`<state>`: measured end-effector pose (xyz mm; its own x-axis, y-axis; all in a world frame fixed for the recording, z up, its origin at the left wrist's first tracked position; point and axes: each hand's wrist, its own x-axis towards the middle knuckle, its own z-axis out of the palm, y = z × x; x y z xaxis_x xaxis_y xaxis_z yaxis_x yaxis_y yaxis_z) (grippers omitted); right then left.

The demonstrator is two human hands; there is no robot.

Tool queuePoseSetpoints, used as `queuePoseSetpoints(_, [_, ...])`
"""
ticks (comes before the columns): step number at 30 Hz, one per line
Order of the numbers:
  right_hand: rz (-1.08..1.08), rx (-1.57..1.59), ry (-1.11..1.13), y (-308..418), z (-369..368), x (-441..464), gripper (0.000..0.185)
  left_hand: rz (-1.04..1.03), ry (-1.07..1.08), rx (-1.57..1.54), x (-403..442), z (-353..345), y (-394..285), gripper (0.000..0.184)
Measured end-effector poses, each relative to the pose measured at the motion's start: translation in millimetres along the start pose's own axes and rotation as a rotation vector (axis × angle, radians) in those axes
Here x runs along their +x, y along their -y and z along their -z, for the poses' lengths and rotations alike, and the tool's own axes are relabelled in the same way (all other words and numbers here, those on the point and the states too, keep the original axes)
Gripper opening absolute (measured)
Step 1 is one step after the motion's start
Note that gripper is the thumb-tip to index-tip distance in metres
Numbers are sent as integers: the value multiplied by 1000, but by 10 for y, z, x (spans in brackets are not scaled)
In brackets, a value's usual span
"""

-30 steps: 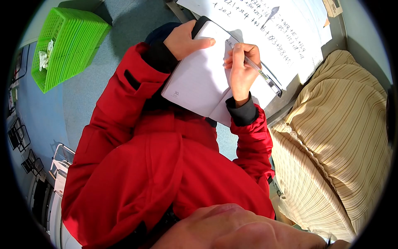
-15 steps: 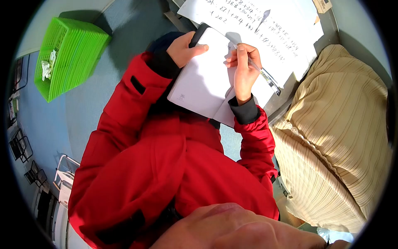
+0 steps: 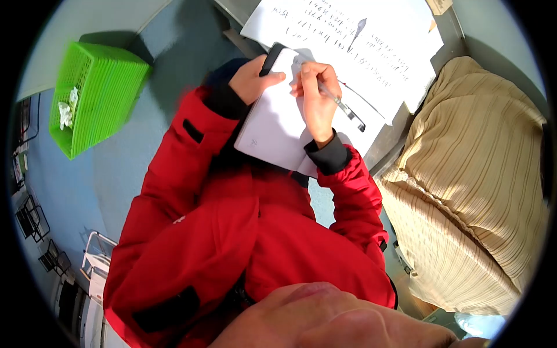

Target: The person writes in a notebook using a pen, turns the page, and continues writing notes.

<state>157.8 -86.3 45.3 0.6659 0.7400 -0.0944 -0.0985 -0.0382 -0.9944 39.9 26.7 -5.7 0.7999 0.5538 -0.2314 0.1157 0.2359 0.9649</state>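
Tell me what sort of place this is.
Perhaps an indoor workroom or storeroom, though that is uncertain: stacked green baskets, handwritten sheets and an open notebook suggest it.

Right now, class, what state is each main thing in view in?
Notebook: open
Pen: slanted
Left hand: gripping the notebook's edge
Right hand: gripping the pen
Paper sheets: marked with handwriting
Green baskets: nested together
White scrap: crumpled
Striped cloth: creased
Red jacket: worn
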Motion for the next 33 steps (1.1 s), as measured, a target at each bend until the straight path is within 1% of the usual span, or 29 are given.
queuePoseSetpoints(1, [44, 33, -3, -22, -13, 10, 13, -11, -1, -12, 0, 7, -22, 27])
queuePoseSetpoints(3, [39, 34, -21, -19, -16, 4, 16, 3, 11, -41, 6, 12, -6, 28])
queuePoseSetpoints(6, [26, 51, -7, -16, -7, -10, 17, 26, -19, 54, 13, 9, 70, 29])
queuePoseSetpoints(9, [31, 66, 13, -38, -7, -7, 19, -4, -34, 23, 19, -1, 102, 31])
queuePoseSetpoints(12, [37, 47, 31, -63, 9, -3, 22, 8, -42, 18, 0, -8, 55, 30])
queuePoseSetpoints(15, [34, 24, 32, -40, -1, -11, 26, 30, 0, -10, -4, 5, 37, 21])
queuePoseSetpoints(16, [32, 18, 30, -31, -5, -15, 27, 35, 1, -8, -6, 7, 40, 21])
queuePoseSetpoints(18, [24, 30, 35, -23, -12, -24, 27, 43, 4, -3, -1, 12, 53, 21])
queuePoseSetpoints(21, [36, 23, 34, -27, -17, -8, 26, 20, -34, -15, 18, 0, 78, 28])
queuePoseSetpoints(24, [33, 11, 36, -30, -20, -15, 25, 13, -43, -40, 0, -9, 56, 28])
queuePoseSetpoints(27, [28, 4, 35, -22, -17, -16, 25, 48, 2, -22, 10, 22, 76, 20])
queuePoseSetpoints(30, [26, -3, 29, -26, -24, -19, 24, 39, -60, -83, 12, -20, 85, 27])
queuePoseSetpoints(33, [28, -8, 23, -29, -31, -24, 23, 35, -60, -79, 25, -14, 134, 27])
